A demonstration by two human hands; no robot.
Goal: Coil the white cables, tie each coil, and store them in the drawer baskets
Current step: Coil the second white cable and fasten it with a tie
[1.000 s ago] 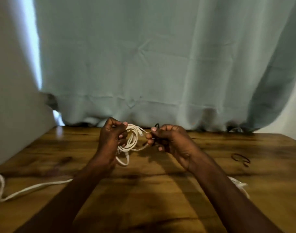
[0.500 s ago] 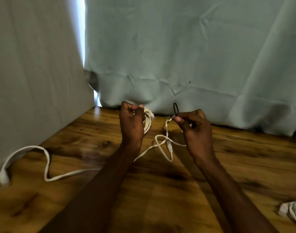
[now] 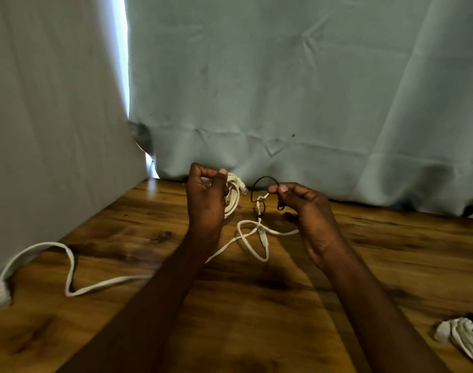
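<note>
Left grip (image 3: pixel 207 200): fingers curled round a coil of white cable (image 3: pixel 233 196), held upright above the back edge of the counter (image 3: pixel 256 319); one connector end pokes out of the coil toward the right.
Right grip (image 3: pixel 302 208): thumb and forefinger pinch a thin black tie (image 3: pixel 265 184) that loops up between the two hands; a short white cable end hangs at that pinch.
Loose cable tail (image 3: pixel 68 275): runs from the coil down onto the counter, makes a small loop below the hands, then snakes to the left edge, ending in a connector (image 3: pixel 1 293).
Second bundle (image 3: pixel 464 335): white, coiled, with a dark band, lying at the counter's right edge.
Backdrop: pale curtain (image 3: pixel 283 90) hanging behind the counter.
</note>
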